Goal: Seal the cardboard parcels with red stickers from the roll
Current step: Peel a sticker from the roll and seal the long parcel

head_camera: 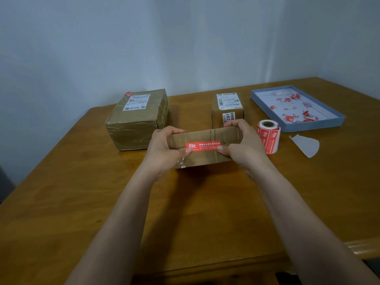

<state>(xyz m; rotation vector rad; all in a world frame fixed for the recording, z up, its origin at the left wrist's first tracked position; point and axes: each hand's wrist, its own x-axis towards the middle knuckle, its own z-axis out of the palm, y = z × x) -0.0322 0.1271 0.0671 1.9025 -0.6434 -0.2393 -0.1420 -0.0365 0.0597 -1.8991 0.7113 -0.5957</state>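
A small flat cardboard parcel (pixel 205 136) sits at the middle of the wooden table (pixel 82 202). A red sticker (pixel 203 145) with white print lies across its top seam. My left hand (pixel 164 149) grips the parcel's left end, thumb tip pressing the sticker's left end. My right hand (pixel 244 140) grips the right end, thumb on the sticker's right end. The roll of red stickers (pixel 268 138) stands upright just right of my right hand. A large taped parcel (pixel 136 120) sits at the back left. A smaller labelled parcel (pixel 227 112) stands behind the held one.
A shallow blue tray (pixel 337 118) at the back right holds several crumpled red and white sticker scraps. A loose piece of white backing paper (pixel 306 146) lies in front of it. The table's right edge runs near the tray; a wall stands behind.
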